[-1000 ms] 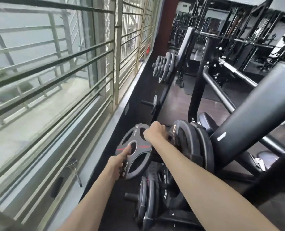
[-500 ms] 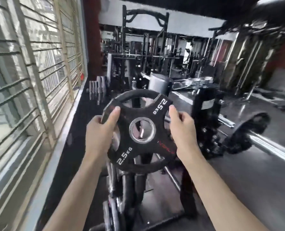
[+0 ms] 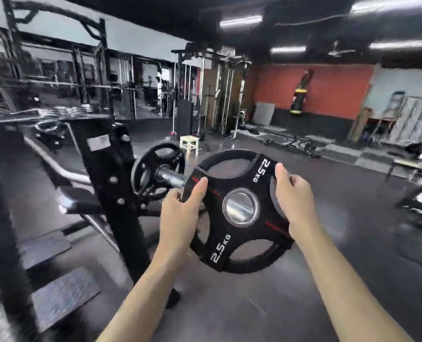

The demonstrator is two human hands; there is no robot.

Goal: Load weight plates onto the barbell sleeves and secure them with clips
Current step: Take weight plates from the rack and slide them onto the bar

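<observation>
The room is lit evenly but rather dimly from above by long ceiling lights (image 3: 241, 21), which are smeared into bright streaks. Motion blur is spread over the whole picture and is strongest at the left edge, where the black rack (image 3: 111, 178) and floor mats are streaked. The weight plate (image 3: 239, 208) is rendered sharpest, and glare is seen on its metal centre ring. Straight lines are bent towards the corners by the wide lens. Shadows on the floor are soft.

Both forearms bare to the frame edge; hands (image 3: 180, 213) apparently without gloves or rings.
</observation>
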